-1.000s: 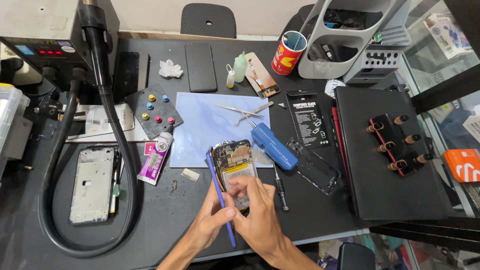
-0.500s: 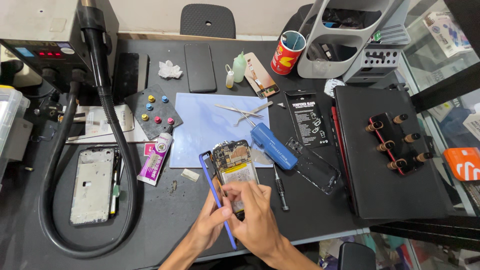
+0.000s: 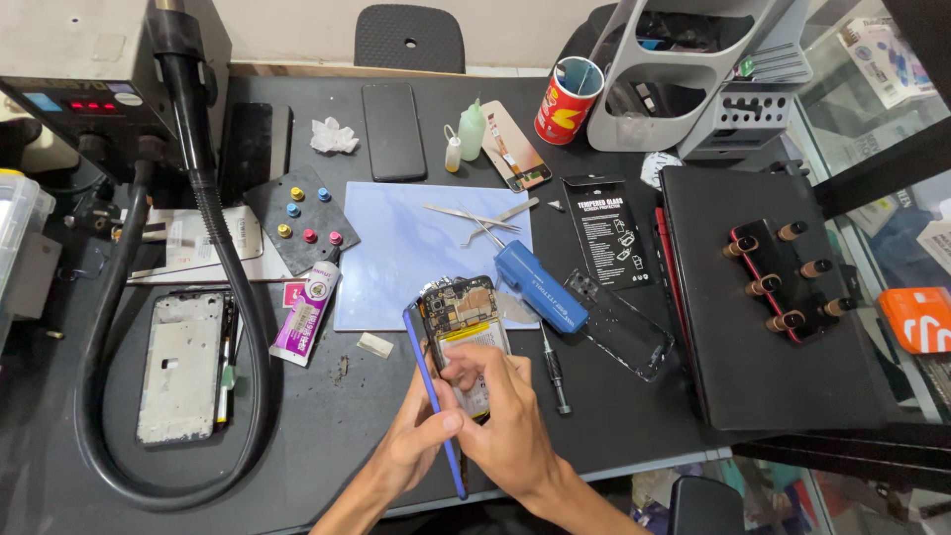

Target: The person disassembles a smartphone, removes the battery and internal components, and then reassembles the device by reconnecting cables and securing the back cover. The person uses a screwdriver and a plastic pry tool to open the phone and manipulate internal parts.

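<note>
An opened smartphone (image 3: pixel 458 309) with its circuit board and battery showing is held upright above the desk's front edge. My left hand (image 3: pixel 414 438) grips its lower left side along the blue frame (image 3: pixel 426 381). My right hand (image 3: pixel 505 416) wraps the lower right part, with fingers lying across the battery (image 3: pixel 476 339). Both hands cover the phone's bottom half.
A pale blue work mat (image 3: pixel 396 248) lies behind the phone with tweezers (image 3: pixel 475 220) and a blue tool (image 3: pixel 540 287) on it. A screwdriver (image 3: pixel 555 372), a clear case (image 3: pixel 624 332), a glue tube (image 3: pixel 305 315), a phone frame (image 3: pixel 183 367) and a black hose (image 3: pixel 243 327) lie around.
The phone and both hands shifted slightly left and down; my right fingers slid further up across the battery.
</note>
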